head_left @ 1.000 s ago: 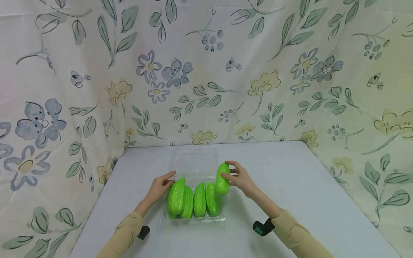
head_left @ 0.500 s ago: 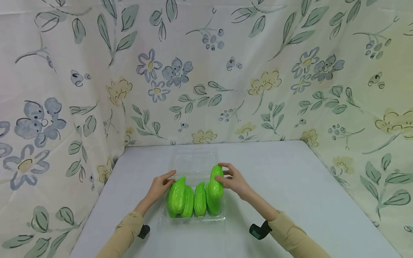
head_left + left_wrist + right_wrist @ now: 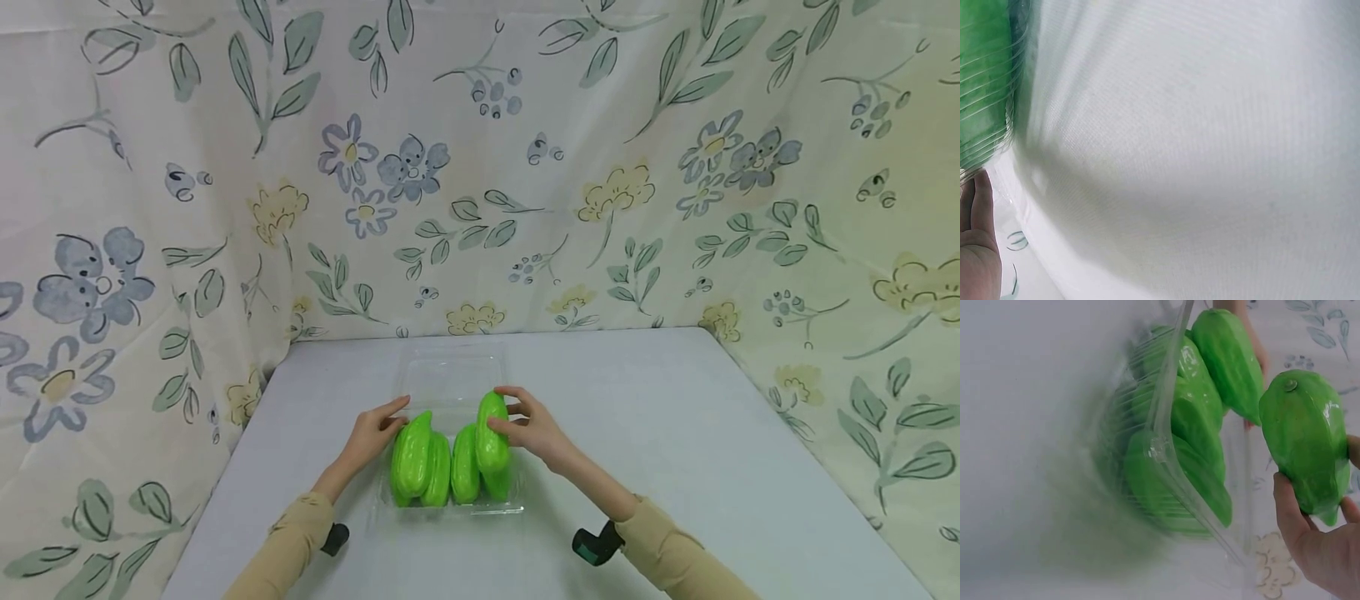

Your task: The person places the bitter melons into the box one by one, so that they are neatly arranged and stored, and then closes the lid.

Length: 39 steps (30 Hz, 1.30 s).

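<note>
My right hand [image 3: 534,429] holds a glossy green bitter gourd [image 3: 492,433] between thumb and fingers, its narrow tip toward the fingers. The gourd is raised over the right side of a clear plastic box [image 3: 517,505], overlapping another gourd there in the head view. Several more gourds lie side by side in the box, with one [image 3: 1225,359] resting on top at the left. My left hand [image 3: 372,435] is at the box's far left side, its extended fingers [image 3: 982,203] touching the plastic end. Part of this hand is hidden behind the gourds in the right wrist view.
The box's clear lid [image 3: 452,375] lies folded back behind it on the white table [image 3: 622,392]. A floral cloth [image 3: 480,167] hangs behind and along both sides. Dark devices are strapped at both wrists, the right one [image 3: 596,546] hanging low over the table.
My right hand has carried its gourd leftward and slightly down, from beside the box to over its right-hand gourd. The left hand has stayed at the box's side.
</note>
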### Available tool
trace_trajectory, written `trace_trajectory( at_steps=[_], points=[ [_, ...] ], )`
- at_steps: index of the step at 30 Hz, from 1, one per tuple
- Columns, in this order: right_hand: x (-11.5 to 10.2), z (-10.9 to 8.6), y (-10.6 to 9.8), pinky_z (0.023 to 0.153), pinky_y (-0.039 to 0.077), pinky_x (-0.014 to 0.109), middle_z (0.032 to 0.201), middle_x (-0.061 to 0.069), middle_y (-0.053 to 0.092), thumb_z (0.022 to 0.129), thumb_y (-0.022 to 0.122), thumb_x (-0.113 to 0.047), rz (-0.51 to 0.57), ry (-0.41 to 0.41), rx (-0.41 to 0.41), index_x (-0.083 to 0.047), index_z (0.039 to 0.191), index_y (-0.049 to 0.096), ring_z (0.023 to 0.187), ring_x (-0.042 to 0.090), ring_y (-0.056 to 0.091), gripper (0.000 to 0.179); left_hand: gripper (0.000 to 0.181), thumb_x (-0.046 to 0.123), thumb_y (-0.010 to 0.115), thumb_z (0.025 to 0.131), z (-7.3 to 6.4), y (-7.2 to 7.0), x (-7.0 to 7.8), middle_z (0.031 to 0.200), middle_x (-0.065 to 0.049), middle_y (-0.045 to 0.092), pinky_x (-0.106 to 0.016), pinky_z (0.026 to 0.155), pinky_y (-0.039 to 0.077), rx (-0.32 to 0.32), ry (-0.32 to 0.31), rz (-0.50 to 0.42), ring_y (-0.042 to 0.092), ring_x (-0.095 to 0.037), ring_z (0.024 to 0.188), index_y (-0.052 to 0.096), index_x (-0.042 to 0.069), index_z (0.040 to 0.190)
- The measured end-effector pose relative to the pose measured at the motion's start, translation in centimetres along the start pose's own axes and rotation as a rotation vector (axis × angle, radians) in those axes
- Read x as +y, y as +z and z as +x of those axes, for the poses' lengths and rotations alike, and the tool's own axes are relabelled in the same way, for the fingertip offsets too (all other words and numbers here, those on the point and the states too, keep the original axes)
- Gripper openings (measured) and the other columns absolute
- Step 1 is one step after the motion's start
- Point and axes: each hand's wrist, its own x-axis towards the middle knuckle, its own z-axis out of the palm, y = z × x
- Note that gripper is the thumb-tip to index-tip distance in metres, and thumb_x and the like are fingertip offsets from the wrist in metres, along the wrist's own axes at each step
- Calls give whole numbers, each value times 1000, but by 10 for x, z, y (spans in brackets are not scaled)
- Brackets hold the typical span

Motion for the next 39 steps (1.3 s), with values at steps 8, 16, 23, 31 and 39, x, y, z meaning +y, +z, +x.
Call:
trace_trajectory(
  at_steps=[8, 16, 23, 31, 39],
  points=[
    [10, 0, 8, 76, 57, 35, 124, 23, 55, 89, 67, -25, -16, -5, -8, -13, 139, 44, 96, 22, 62, 56, 41, 0, 61, 89, -1, 1, 0, 131, -19, 57, -29, 75, 57, 6, -10, 16, 69, -30, 96, 55, -1, 130],
    [17, 2, 12, 74, 57, 34, 123, 22, 57, 89, 67, -24, -63, -32, 19, -14, 137, 46, 94, 23, 62, 53, 41, 0, 60, 90, -1, 1, 1, 132, -18, 56, -30, 77, 57, 2, -15, -5, 69, -29, 98, 55, -1, 130],
    [21, 2, 16, 75, 55, 33, 120, 19, 60, 87, 68, -27, -170, -92, 24, -14, 136, 48, 93, 24, 64, 54, 41, 1, 59, 91, -1, 0, 0, 133, -17, 55, -29, 78, 56, -7, -21, -9, 68, -29, 100, 55, 0, 131],
    [24, 3, 21, 76, 55, 35, 118, 19, 61, 88, 68, -27, -215, -117, 25, -11, 137, 47, 94, 25, 64, 55, 41, 2, 59, 91, -1, -1, 2, 133, -17, 56, -26, 76, 56, -9, -34, -10, 68, -28, 99, 54, 1, 132],
    [29, 3, 24, 78, 54, 37, 118, 20, 61, 88, 68, -27, -251, -144, 35, -11, 136, 48, 98, 28, 63, 54, 41, 1, 59, 91, -1, -1, 2, 131, -18, 57, -29, 78, 56, -10, -40, -19, 68, -30, 98, 54, 0, 132]
  ],
)
